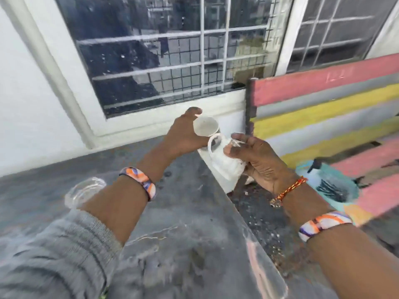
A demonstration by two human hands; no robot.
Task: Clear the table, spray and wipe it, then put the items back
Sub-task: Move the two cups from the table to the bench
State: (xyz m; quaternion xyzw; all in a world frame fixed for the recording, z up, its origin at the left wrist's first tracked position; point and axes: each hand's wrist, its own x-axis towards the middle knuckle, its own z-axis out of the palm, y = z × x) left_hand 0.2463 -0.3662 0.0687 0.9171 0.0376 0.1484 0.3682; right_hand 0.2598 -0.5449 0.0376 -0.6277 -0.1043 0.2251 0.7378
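Near left: grey sleeve (54,251) pushed up the left forearm, patterned orange-and-purple wristband (139,182) on that wrist, a matching wristband (323,223) on the right wrist plus a red-and-yellow thread bracelet (288,189) above it. Desk (183,244) is a grey, scuffed slab with white smears, its right edge running diagonally from near right to far centre. Clear glass dish (85,190) sits on the desk at left, partly hidden behind the left forearm. Left hand (185,134) is at the far end of the desk, fingers and thumb curled round a small white cup (205,125); cup is tipped so its open mouth faces the camera, held above the desk's far corner. Right hand (259,160) is just right of it, beyond the desk edge, fingers curled round a white mug (224,157) from the right side; mug handle points left toward the cup. Cup and mug nearly touch; contact can't be confirmed through the blur. Right of the desk: pink, grey and yellow striped bench (323,108), with a teal tub (336,186) on the seat holding dark items and a black spray nozzle (316,164). Far: white wall and barred window (172,50).
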